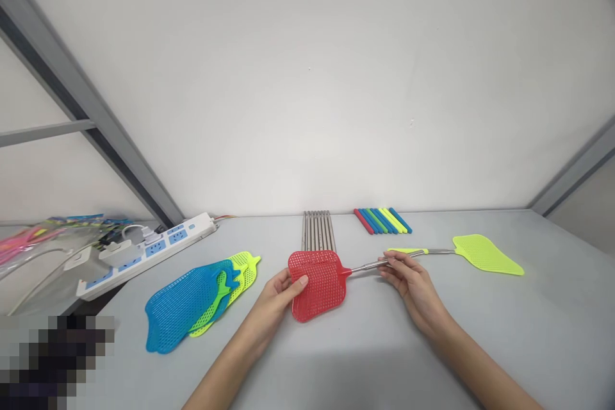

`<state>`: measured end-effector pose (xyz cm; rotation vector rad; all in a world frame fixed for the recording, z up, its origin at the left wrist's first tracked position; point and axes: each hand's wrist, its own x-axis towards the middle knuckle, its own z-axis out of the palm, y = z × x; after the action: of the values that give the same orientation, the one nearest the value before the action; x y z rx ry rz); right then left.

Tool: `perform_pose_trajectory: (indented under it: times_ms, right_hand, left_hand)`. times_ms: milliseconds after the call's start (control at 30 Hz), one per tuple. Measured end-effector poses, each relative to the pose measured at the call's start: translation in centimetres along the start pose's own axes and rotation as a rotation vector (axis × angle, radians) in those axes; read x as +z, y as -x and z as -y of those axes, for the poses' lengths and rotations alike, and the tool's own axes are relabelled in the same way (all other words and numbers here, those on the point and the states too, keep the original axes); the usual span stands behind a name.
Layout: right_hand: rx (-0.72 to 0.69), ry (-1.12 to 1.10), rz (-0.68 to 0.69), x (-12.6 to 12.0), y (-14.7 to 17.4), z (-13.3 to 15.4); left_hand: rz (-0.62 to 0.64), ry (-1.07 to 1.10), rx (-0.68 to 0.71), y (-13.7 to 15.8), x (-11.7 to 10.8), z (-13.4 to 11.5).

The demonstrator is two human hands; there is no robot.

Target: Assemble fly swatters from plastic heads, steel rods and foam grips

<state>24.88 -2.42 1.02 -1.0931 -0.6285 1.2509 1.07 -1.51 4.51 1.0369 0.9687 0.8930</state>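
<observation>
While two hands point(276, 298) point(412, 282) hold one red swatter point(321, 289), one yellow swatter point(483, 254) lies nearby

Left hand point(278, 295): thumb point(298, 285) uppermost, opposing the bent fingers point(284, 277). Right hand point(408, 278): fingertips point(387, 258) gathered in a pinch. Both forearms point(228, 359) lie behind the fingers.

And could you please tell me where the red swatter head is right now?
In the head view, the red swatter head is below centre, held by the left hand, just in front of the metal rods.
</observation>
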Motion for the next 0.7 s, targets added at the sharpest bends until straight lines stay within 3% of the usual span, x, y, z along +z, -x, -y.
perform_pose_trajectory:
  times_ms: [200, 467, 700]
  right_hand:
    - [0.023, 0.056, 0.122, 0.6, 0.5, -0.1]
    - [0.071, 0.063, 0.230, 1.2, 1.3, 0.4]
    - [0.035, 0.090, 0.214, 1.1, 1.0, -0.1]
  left_hand:
    - [0.066, 0.214, -0.114, 0.6, 0.9, 0.5]
    - [0.038, 0.248, -0.104, 0.6, 0.8, 0.6]
    - [0.005, 0.232, -0.092, 0.7, 1.2, 0.6]
